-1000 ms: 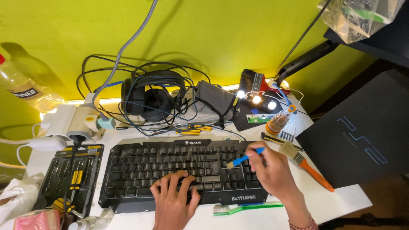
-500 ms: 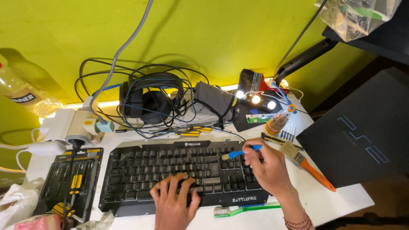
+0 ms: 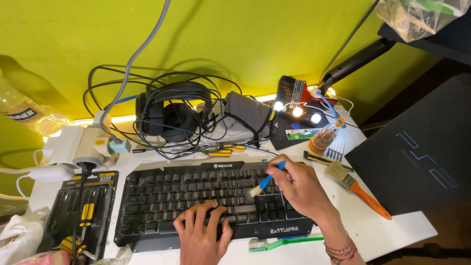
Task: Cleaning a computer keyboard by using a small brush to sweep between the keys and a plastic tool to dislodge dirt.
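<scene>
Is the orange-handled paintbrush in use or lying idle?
Idle: the orange-handled paintbrush lies flat on the table, untouched, beside the right hand.

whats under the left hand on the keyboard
The left hand lies flat on the lower key rows of the black keyboard, fingers spread. Keys show around it. The keys beneath the palm are covered, so which ones cannot be seen.

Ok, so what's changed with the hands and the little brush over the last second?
The right hand has swept the small blue brush leftward along the keyboard, from its right end toward the middle-right keys, bristles now angled down-left. It kept its grip throughout. The left hand stayed pressed on the lower keys, and the keyboard, orange-handled brush and green toothbrush did not move.
</scene>
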